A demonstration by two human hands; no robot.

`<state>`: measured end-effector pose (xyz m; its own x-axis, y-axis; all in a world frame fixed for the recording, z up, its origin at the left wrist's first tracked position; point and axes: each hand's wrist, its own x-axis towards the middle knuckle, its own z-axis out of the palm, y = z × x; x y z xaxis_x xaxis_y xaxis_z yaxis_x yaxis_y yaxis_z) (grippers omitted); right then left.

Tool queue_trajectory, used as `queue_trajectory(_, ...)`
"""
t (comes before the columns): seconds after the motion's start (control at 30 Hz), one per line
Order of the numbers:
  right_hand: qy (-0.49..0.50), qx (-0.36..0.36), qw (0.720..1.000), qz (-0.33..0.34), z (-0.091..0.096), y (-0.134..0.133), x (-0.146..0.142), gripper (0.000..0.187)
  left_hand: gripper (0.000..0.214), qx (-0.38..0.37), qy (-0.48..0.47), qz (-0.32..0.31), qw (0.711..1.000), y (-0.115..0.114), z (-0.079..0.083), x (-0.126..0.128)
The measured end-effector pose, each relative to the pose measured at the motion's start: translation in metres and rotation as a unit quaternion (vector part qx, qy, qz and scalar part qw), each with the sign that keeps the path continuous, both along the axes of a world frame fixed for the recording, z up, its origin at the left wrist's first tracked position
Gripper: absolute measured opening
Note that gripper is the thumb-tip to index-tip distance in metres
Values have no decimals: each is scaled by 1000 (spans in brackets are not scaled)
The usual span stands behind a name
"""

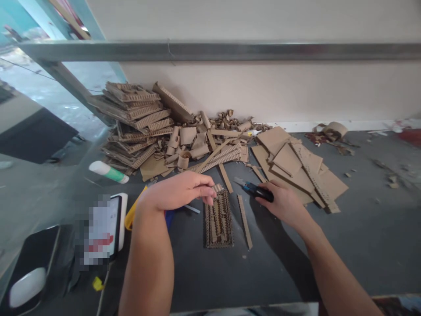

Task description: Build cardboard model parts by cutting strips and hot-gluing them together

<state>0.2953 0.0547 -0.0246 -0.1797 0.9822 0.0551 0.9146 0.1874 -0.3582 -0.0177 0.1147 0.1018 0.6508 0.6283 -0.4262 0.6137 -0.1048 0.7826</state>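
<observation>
The left hand (184, 189) has its fingers closed on a small corrugated piece (218, 188) at the far end of a shallow cardboard box (219, 221), though the fingers partly hide the grip. This rectangular box sits on the dark counter (371, 250) between the 2 hands, its inside filled with corrugated strips laid lengthwise. The right hand (285, 201) is wrapped around the black handle of a utility knife (259, 192), held low over the counter to the right of the box, its blade pointing left and far. Just right of the box lies 1 loose cardboard strip (244, 223), apart from it. Farther right, flat cardboard sheets (289, 158) overlap in a loose heap, with a longer corrugated strip (312, 175) lying across them. On the far side, curled cardboard scraps (189, 136) spread along the wall (263, 92), beside a tall, uneven stack of corrugated panels (131, 114) at far left. Near that stack lies a white-and-green tube (108, 171); nearer still, left of the left forearm, are a yellow object (131, 213) and a white-edged phone (121, 219).
</observation>
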Motion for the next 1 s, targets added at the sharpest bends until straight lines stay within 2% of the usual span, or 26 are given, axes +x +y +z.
queue_trajectory(0.1, 5, 29, 998, -54, 8, 1, 0, 28, 23, -16, -18, -12, 1000, 0, -1, 1)
queue_trajectory(0.2, 76, 27, 992, -95, 30, 5, -1, 28, 27, 4, -22, -21, 1000, 2, -4, -1)
queue_trajectory(0.3, 185, -69, 978, -68, 62, 11, -13, 32, 29, 35, -12, -5, 999, 5, -8, -2)
queue_trajectory(0.33, 207, -80, 974, -47, 72, 13, -20, 33, 31, 43, -4, 1, 999, 5, -10, -1)
queue_trajectory(0.43, 187, -134, 973, 2, 93, 20, -44, 30, 35, 64, 23, 14, 998, 8, -15, 3)
queue_trajectory(0.5, 150, -157, 976, 3, 95, 23, -59, 27, 35, 105, 40, 35, 993, 10, -19, 8)
queue_trajectory(0.63, 115, -184, 976, 12, 86, 22, -75, 19, 31, 193, 77, 71, 976, 16, -30, 18)
queue_trajectory(0.83, 72, -171, 983, -3, 85, 16, -92, 11, 29, 246, 116, 77, 959, 23, -41, 25)
queue_trajectory(1.0, 46, -168, 985, 3, 84, 13, -103, 10, 25, 237, 120, 79, 961, 24, -48, 25)
